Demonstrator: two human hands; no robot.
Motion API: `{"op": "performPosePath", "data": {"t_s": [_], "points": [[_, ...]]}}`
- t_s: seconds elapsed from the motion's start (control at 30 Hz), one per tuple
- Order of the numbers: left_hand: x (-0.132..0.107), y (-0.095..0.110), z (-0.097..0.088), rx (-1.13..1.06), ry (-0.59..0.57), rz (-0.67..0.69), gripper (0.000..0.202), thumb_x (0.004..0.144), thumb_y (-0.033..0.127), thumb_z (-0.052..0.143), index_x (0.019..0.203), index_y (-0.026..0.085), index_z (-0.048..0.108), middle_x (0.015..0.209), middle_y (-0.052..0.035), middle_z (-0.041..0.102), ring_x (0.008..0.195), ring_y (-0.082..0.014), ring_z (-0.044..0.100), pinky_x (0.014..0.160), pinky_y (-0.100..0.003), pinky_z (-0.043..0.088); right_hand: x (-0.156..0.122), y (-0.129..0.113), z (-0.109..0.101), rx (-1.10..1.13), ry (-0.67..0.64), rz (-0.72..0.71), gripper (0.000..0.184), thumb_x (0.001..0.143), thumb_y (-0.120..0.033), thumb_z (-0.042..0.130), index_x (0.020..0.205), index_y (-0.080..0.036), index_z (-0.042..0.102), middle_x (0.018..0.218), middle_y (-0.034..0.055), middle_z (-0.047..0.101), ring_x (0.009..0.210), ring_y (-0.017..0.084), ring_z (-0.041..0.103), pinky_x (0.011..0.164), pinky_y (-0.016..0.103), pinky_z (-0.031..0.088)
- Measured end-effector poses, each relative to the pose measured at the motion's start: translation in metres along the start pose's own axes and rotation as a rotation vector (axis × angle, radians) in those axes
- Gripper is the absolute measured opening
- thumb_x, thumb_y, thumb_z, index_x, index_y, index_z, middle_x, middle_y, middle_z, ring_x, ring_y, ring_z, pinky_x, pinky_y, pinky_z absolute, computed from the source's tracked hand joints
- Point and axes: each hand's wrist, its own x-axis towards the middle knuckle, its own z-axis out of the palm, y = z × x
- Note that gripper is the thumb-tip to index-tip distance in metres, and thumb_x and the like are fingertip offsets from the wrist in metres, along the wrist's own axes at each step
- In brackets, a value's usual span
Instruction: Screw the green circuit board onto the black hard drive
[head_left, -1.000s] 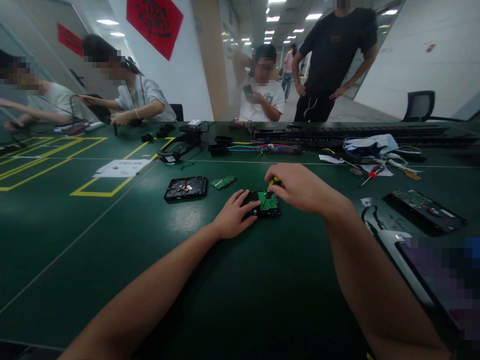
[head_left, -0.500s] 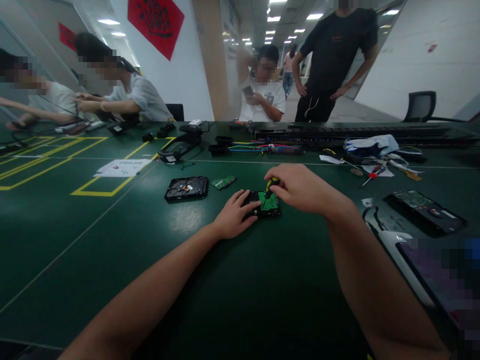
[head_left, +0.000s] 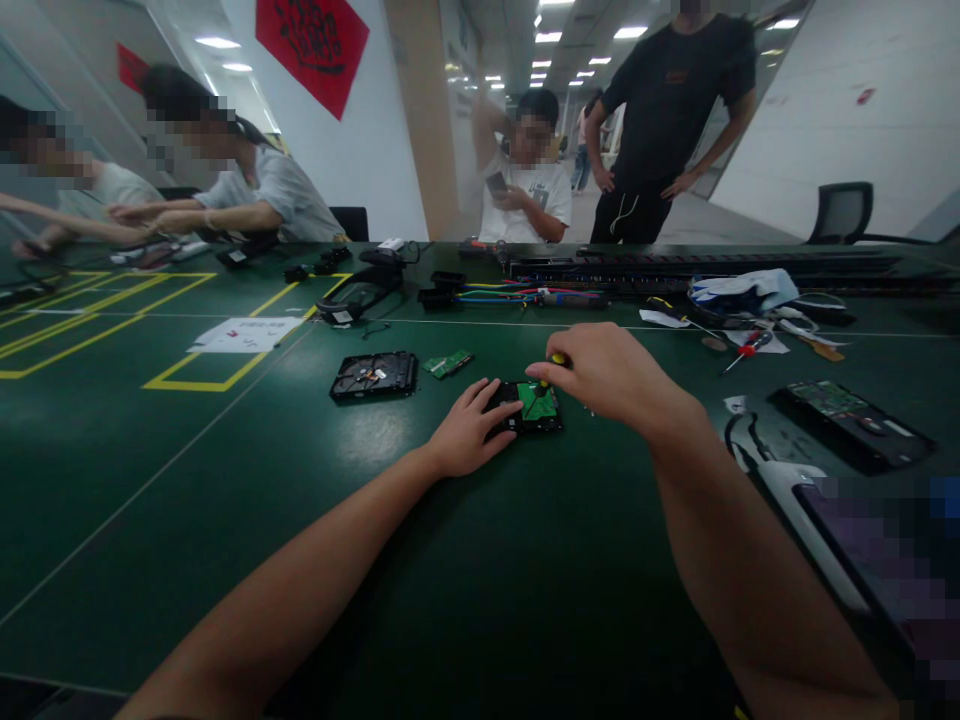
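Observation:
In the middle of the head view a black hard drive (head_left: 551,424) lies on the green table, its green circuit board facing up. My left hand (head_left: 466,432) grips the drive's left end: the thumb runs along the near side, while the other fingers reach over the top and far side. A screwdriver (head_left: 558,359) with a black and yellow handle is held in my right hand (head_left: 604,372), above the drive. It leans, its shaft pointing down and left to the circuit board. Whether the tip sits in a screw is too small to tell.
Left of the drive lie another hard drive (head_left: 373,377) and a loose green circuit board (head_left: 448,363). To the right are a third drive (head_left: 851,425), a red-handled screwdriver (head_left: 750,346) and a white-edged device (head_left: 795,500). Cables (head_left: 517,296) run behind; people are across the table.
My right hand has shifted slightly and turned on the screwdriver, which now leans further to the right. My left hand and the drive have stayed in place.

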Motion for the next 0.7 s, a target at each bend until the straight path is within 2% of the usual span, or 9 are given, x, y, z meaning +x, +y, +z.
{"op": "performPosePath", "data": {"t_s": [0.1, 0.23, 0.33, 0.5, 0.6, 0.7], "points": [[0.0, 0.0012, -0.0011, -0.002, -0.004, -0.007, 0.055, 0.104, 0.046, 0.065, 0.157, 0.036, 0.054, 0.176, -0.008, 0.029, 0.162, -0.0401, 0.023, 0.127, -0.065, 0.034, 0.0005, -0.0014, -0.0001, 0.012, 0.001, -0.021, 0.038, 0.1, -0.05, 0.066, 0.08, -0.019, 0.073, 0.082, 0.0091, 0.075, 0.075, 0.022, 0.064, 0.067, 0.035, 0.037], [0.0002, 0.0024, -0.0022, -0.007, -0.009, -0.01, 0.055, 0.104, 0.046, 0.065, 0.157, 0.036, 0.054, 0.176, -0.0079, 0.028, 0.162, -0.0397, 0.023, 0.128, -0.064, 0.033, -0.0007, -0.0008, 0.0, 0.084, 0.004, -0.039, 0.02, 0.098, -0.037, 0.07, 0.099, -0.018, 0.076, 0.091, 0.0082, 0.078, 0.081, 0.023, 0.067, 0.071, 0.033, 0.039], [0.0003, 0.0026, -0.0025, -0.003, -0.007, -0.006, 0.054, 0.105, 0.046, 0.064, 0.157, 0.034, 0.055, 0.176, -0.0089, 0.027, 0.162, -0.0395, 0.023, 0.128, -0.064, 0.033, -0.0023, 0.0028, 0.0006, 0.129, -0.001, -0.062, 0.019, 0.096, -0.03, 0.072, 0.11, -0.017, 0.074, 0.098, 0.0081, 0.079, 0.086, 0.023, 0.069, 0.076, 0.033, 0.042], [0.0005, 0.0022, -0.0022, 0.002, -0.008, -0.006, 0.054, 0.104, 0.046, 0.064, 0.156, 0.035, 0.056, 0.175, -0.0092, 0.029, 0.162, -0.0397, 0.023, 0.127, -0.065, 0.033, -0.0027, 0.0048, 0.0016, 0.183, -0.009, -0.137, 0.014, 0.094, -0.024, 0.07, 0.106, -0.018, 0.075, 0.104, 0.0081, 0.08, 0.089, 0.022, 0.069, 0.079, 0.033, 0.046], [0.0005, 0.0018, -0.0019, 0.0, -0.007, -0.008, 0.054, 0.104, 0.047, 0.064, 0.156, 0.034, 0.056, 0.176, -0.0093, 0.028, 0.162, -0.0398, 0.023, 0.128, -0.064, 0.033, -0.003, 0.0019, 0.0009, 0.197, -0.013, -0.152, 0.021, 0.094, -0.019, 0.065, 0.111, -0.016, 0.077, 0.106, 0.0098, 0.08, 0.089, 0.023, 0.07, 0.08, 0.033, 0.048], [0.0005, 0.0015, -0.0018, -0.008, -0.005, -0.012, 0.054, 0.104, 0.047, 0.064, 0.157, 0.035, 0.056, 0.175, -0.0078, 0.03, 0.162, -0.04, 0.023, 0.127, -0.065, 0.033, -0.0037, 0.0012, 0.0006, 0.205, -0.005, -0.169, 0.031, 0.093, -0.014, 0.058, 0.117, -0.015, 0.077, 0.115, 0.0114, 0.08, 0.098, 0.025, 0.071, 0.09, 0.036, 0.05]]}}
